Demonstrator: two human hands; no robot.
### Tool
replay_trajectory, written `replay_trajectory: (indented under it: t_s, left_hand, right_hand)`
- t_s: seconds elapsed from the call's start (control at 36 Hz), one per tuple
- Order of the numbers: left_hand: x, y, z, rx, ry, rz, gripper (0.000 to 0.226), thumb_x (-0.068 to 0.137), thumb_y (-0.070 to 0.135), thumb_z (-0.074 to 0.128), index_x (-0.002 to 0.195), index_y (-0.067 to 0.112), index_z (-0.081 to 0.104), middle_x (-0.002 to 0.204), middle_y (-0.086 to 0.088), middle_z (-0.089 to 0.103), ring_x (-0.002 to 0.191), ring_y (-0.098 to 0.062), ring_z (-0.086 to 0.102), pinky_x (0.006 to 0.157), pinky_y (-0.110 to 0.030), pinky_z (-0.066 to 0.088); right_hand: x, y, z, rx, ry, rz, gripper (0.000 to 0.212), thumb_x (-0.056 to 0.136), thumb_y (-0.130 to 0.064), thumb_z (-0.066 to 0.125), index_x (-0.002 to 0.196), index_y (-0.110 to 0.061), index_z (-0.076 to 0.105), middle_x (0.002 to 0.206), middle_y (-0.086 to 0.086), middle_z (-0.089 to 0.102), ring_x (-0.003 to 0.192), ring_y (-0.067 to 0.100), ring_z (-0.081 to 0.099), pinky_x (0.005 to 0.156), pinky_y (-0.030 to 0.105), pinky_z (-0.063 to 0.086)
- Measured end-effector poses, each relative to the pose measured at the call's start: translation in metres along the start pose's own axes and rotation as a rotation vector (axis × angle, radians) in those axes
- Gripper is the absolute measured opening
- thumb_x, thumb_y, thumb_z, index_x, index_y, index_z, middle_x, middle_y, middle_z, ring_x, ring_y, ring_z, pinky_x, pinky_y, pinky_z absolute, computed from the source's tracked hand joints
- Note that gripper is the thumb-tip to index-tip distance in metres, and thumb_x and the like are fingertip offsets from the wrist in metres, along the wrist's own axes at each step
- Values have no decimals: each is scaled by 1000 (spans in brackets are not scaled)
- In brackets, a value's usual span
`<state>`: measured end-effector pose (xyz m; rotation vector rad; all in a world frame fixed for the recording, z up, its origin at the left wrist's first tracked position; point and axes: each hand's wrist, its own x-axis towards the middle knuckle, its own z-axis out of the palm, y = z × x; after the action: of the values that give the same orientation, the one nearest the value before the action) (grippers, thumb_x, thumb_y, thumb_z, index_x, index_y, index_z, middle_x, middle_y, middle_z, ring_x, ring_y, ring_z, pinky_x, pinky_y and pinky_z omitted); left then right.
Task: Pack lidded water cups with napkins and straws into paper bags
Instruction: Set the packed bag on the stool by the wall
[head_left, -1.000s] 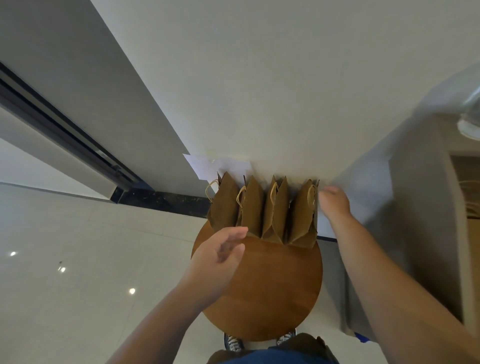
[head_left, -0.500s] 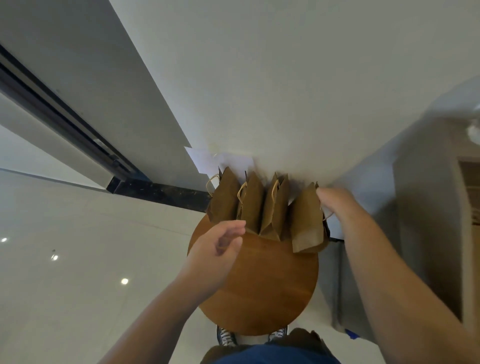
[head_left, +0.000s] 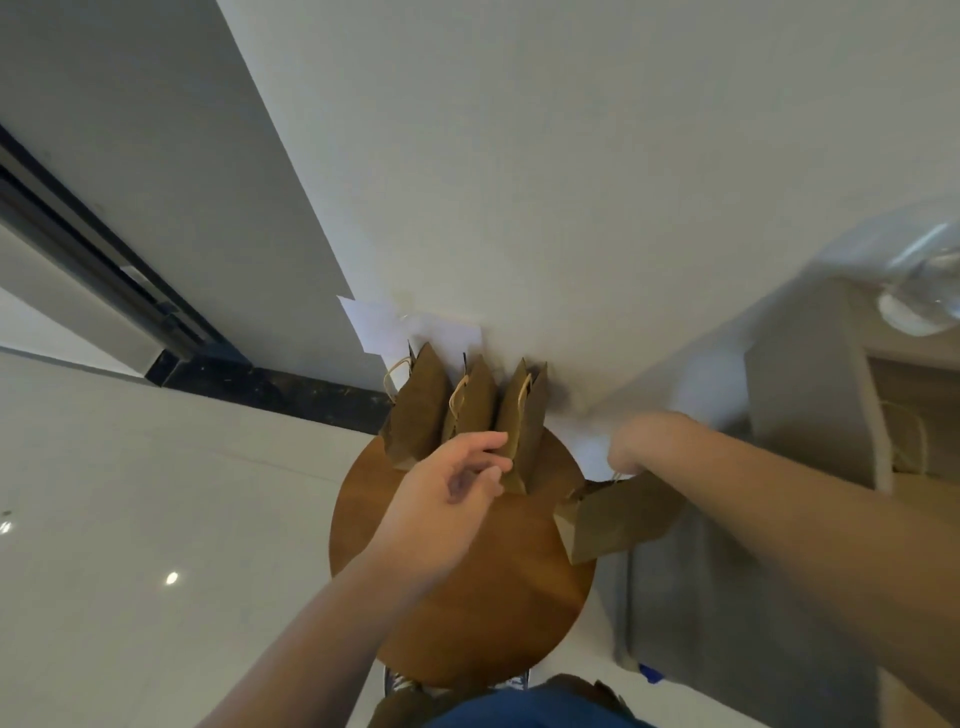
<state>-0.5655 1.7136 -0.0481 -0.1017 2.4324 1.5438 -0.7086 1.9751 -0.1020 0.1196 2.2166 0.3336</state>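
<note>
Hanging under right hand (head_left: 631, 448) — paper bag (head_left: 618, 519); left hand (head_left: 447, 499) apart.

White wall (head_left: 571, 156); glossy pale floor (head_left: 156, 519); round wooden table (head_left: 493, 618)

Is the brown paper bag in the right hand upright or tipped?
Tipped: the brown paper bag hangs slanted from the right hand, apart from the three standing bags.

Left hand (head_left: 447, 499) and right hand (head_left: 636, 441) are bare; blue garment (head_left: 519, 714), dark patterned shoes (head_left: 396, 682).
</note>
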Motion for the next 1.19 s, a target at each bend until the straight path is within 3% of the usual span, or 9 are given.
replay_trajectory:
  t_s: [0.17,0.31,0.44,0.61,0.78,1.0,1.14,1.19]
  left_hand:
    - [-2,-12,-10,-12,44,-22,36,96,57,55,132,62,54,119,34,70,111,8,68,82,3,46]
    - [-4,-21,-17,22,76,-24,33,102,52,56,133,63,53,119,33,70,111,6,68,82,-1,51]
    - [-5,-21,-20,57,96,-27,37,97,62,51,134,61,53,119,35,69,112,9,67,84,-7,55]
    - [0,-18,-22,94,102,-37,33,104,45,57,136,55,56,118,36,68,113,11,64,88,-6,54]
    - [1,-17,-23,95,108,-43,34,104,40,58,136,52,58,116,35,69,112,12,64,86,-2,50]
    - [-2,-24,-24,80,81,-60,35,98,53,53,132,57,57,117,38,67,115,14,61,84,3,45]
    - [-4,-25,-22,54,71,-72,39,94,57,51,132,57,58,117,37,67,116,15,59,84,5,42]
    - [-4,-24,-21,55,69,-71,40,94,56,51,134,55,58,116,37,68,116,16,59,84,5,42]
  right_hand:
    - [3,-14,1,-126,134,-34,37,102,-26,48,134,-22,66,135,3,65,125,29,62,101,38,50]
    - [9,-23,-7,-139,189,-48,23,100,-19,49,109,-18,70,110,1,66,106,24,66,91,32,56]
    - [24,-29,-12,-60,297,-84,24,101,-28,46,102,-17,67,104,4,65,96,26,64,82,33,54]
    - [44,-40,-26,-11,346,-168,23,100,-33,49,103,-20,68,95,2,62,89,26,63,73,33,49]
    - [56,-40,-40,13,385,-232,26,100,-35,45,98,-20,66,88,1,60,86,25,63,69,33,48]
    - [73,-35,-20,115,423,-244,28,102,-32,48,116,-15,66,105,8,64,99,29,65,76,34,49]
    - [80,-29,-8,290,432,-293,13,103,-26,50,108,-16,56,107,9,64,92,26,57,75,35,44]
    - [81,-26,-5,339,436,-306,18,104,-25,48,116,-15,57,115,13,67,96,28,60,75,34,44]
